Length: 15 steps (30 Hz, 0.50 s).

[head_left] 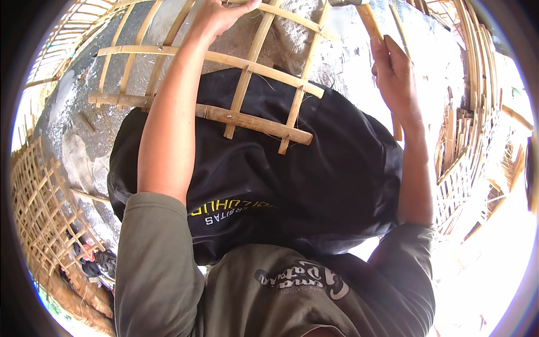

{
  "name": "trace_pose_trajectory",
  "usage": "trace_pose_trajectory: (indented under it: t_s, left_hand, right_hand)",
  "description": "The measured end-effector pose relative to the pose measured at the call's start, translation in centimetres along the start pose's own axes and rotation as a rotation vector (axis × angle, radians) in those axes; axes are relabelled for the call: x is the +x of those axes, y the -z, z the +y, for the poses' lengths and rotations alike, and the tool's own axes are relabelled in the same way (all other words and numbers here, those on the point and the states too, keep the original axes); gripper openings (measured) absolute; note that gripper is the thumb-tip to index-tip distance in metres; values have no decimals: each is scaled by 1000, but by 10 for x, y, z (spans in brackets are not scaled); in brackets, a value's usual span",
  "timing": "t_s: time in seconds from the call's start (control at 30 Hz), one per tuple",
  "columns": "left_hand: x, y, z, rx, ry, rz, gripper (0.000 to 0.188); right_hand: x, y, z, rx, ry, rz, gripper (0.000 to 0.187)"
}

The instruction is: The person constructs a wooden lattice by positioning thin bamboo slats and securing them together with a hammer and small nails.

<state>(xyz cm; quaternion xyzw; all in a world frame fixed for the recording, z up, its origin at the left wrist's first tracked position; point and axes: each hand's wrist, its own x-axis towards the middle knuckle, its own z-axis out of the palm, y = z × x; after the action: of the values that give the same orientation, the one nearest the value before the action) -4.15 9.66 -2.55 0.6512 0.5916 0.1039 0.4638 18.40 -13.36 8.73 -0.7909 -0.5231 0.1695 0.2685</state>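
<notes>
A bamboo lattice (238, 104) of crossed slats lies partly over my lap, its near rail resting on the black cloth. At the top edge of the view my left hand (220, 16) is closed at an upper slat of this lattice, with its thumb stretched toward a crossing; the fingertips are partly cut off. My right hand (396, 78) is wrapped round the wooden handle of a hammer (368, 21). The hammer's metal head shows only in part at the top edge, right of the lattice.
Black cloth (337, 163) covers my legs. More lattice panels (48, 208) stand at the left, and bundled bamboo strips (477, 62) at the right. Below my right hand a thin strip (397, 129) shows. The grey ground (84, 126) is stained white; strong light washes out the lower right.
</notes>
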Motion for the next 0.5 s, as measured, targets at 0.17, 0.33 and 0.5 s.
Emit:
trace_pose_trajectory:
  t_s: [0.17, 0.33, 0.5]
  left_hand:
    - [3, 5, -3, 47, -51, 20, 123]
    - [-2, -4, -2, -19, -146, 129, 120]
    - [1, 9, 2, 0, -154, -15, 124]
  right_hand:
    - [-6, 23, -66, 627, -417, -221, 38]
    - [-17, -4, -66, 1191, -581, -139, 33]
    - [-24, -45, -33, 1164, -783, 11, 24]
